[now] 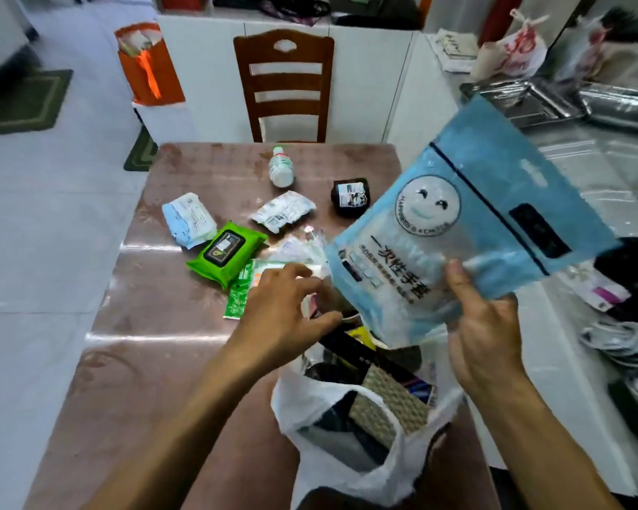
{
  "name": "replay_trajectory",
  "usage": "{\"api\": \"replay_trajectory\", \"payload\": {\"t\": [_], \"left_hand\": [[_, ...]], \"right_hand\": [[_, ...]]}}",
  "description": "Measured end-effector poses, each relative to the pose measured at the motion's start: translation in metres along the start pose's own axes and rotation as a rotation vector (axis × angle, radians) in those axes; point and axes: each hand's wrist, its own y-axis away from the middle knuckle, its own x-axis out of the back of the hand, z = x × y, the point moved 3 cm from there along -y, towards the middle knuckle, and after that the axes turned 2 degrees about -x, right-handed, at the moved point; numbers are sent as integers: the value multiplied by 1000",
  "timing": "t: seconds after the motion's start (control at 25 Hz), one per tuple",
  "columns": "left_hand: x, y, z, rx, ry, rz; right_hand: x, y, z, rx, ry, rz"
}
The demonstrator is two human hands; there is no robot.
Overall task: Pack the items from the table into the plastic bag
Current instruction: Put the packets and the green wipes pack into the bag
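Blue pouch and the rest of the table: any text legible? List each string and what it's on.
"一次性手套": blue pouch, held by right hand.
Ring of small letters around the pouch's smiley: too blurred.
Green wipes pack, white bottle, black item: labels unreadable.

My two hands over a table, packing a white plastic bag.

My right hand pinches a blue pouch tilted above the open plastic bag, which sits below both hands. My left hand, fingers loosely curled, reaches among clear packets; beyond it lie a green wipes pack, a small bottle and a dark bundle.
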Motion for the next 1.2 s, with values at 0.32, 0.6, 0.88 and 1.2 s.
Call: {"api": "replay_trajectory", "payload": {"t": [0.32,0.6,0.88,1.2], "left_hand": [[-41,26,-23,316,-58,-182],[-32,34,-36,251,111,-199],[-35,-12,-108,449,543,265],[-118,-160,-192,82,-328,-401]], "right_hand": [[40,57,73,-277,1045,-623],[9,15,62,51,1625,-514],[-41,-24,20,577,1248,-205],[-45,-31,38,489,1227,-299]]}}
